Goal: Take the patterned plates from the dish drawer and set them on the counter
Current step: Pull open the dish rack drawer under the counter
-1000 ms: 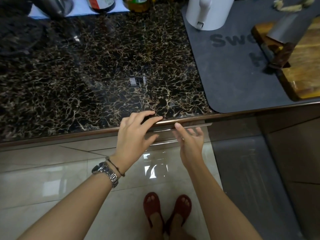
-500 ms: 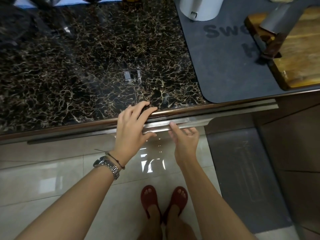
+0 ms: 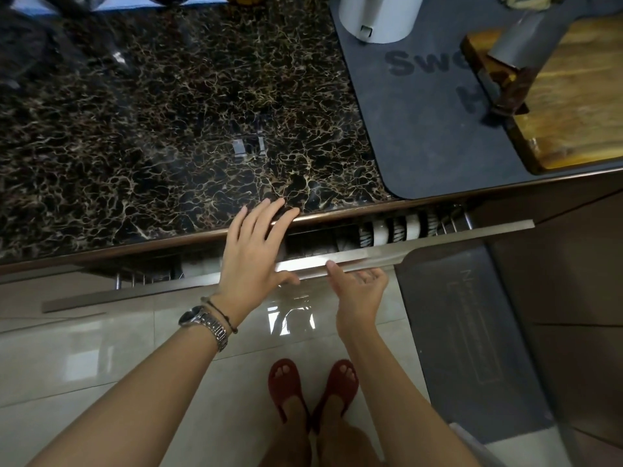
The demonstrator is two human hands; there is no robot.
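The dish drawer (image 3: 438,235) stands open by a narrow gap under the front edge of the dark marble table (image 3: 168,129), its long metal front lip running aslant from lower left to upper right. In that gap, right of the hands, the rims of the patterned plates (image 3: 397,229) show on edge in a wire rack, white bands alternating with dark patterned ones; at least 4 rims can be made out, though the shadow under the table hides how many more there are. The left hand (image 3: 253,261) lies palm down over the gap, fingers spread with the tips resting on the table's brown edge strip and the thumb pressed at the drawer's lip; its grip is open and holds nothing. A metal watch (image 3: 207,323) and a thin cord bracelet sit on that wrist. The right hand (image 3: 359,286) is just beside it, palm turned up, 1 finger touching the underside of the lip and the others loosely curled; whether they hook the lip cannot be told from here. On the table's right part lies a grey mat (image 3: 421,129) carrying a white appliance base (image 3: 377,15) and a wooden cutting board (image 3: 573,96) with a cleaver (image 3: 515,52) on it. Below, 2 feet in red sandals (image 3: 313,389) stand on pale floor tiles beside a dark floor mat (image 3: 472,348).
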